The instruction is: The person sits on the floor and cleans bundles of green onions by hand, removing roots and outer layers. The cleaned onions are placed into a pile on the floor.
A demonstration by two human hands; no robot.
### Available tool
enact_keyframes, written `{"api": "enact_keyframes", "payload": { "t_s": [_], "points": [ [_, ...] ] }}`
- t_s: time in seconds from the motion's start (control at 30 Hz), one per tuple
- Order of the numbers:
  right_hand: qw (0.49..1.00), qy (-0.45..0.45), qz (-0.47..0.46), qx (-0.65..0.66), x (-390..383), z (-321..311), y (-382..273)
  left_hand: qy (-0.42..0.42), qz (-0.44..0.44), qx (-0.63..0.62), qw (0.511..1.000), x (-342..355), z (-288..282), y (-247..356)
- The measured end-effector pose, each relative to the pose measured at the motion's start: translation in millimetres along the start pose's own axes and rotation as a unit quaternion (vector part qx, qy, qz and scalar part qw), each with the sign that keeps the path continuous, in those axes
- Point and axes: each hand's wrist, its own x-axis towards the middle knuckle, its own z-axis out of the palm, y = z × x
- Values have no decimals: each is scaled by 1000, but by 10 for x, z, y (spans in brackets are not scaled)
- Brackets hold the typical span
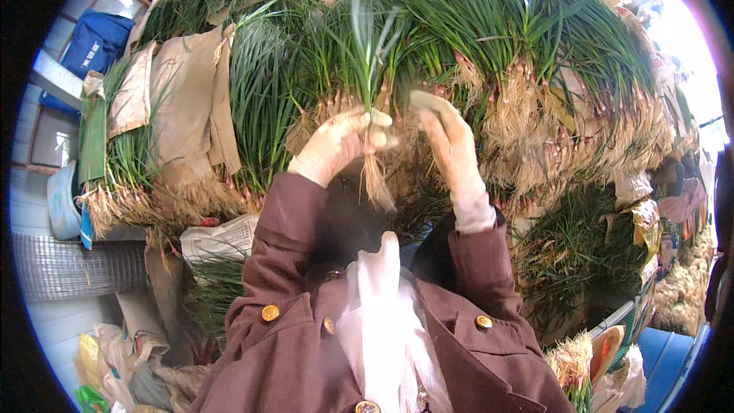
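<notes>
My left hand (334,145), in what looks like a thin pale glove, is closed around a rooted seedling (375,176) near its base. Its long narrow green leaves point up and away, blurred at the tips, while its pinkish base and pale stringy roots hang below my fingers. To the right, my right hand (449,141), also covered in pale material, is raised apart from the seedling with its fingers stretched out and nothing visible in them. Just beyond both hands lies a wide bank of similar plants (505,30), leaves away from me and roots toward me.
Brown cardboard sheets (183,107) lie over plants at the left. Beyond them rests a blue bag (99,42). A roll of wire mesh (80,266) is at the lower left, near crumpled plastic bags (115,359). More loose greenery (569,248) sits at the lower right, above a blue container (665,359).
</notes>
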Motion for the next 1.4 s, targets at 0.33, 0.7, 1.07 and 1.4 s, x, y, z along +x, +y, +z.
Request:
{"api": "enact_keyframes", "payload": {
  "t_s": [0.33, 0.7, 1.07, 1.4],
  "points": [
    [950, 17, 197, 243, 28, 560, 71, 49, 19, -92, 994, -149, 134, -416],
    [973, 207, 51, -88, -241, 806, 195, 243, 70, 99, 962, -184, 222, -856],
    [930, -114, 295, 185, -56, 218, 675, 272, 158, -78, 946, -461, 68, -629],
    [890, -55, 158, -425, 995, 538, 1063, 328, 73, 73, 939, -225, -317, -137]
  ]
}}
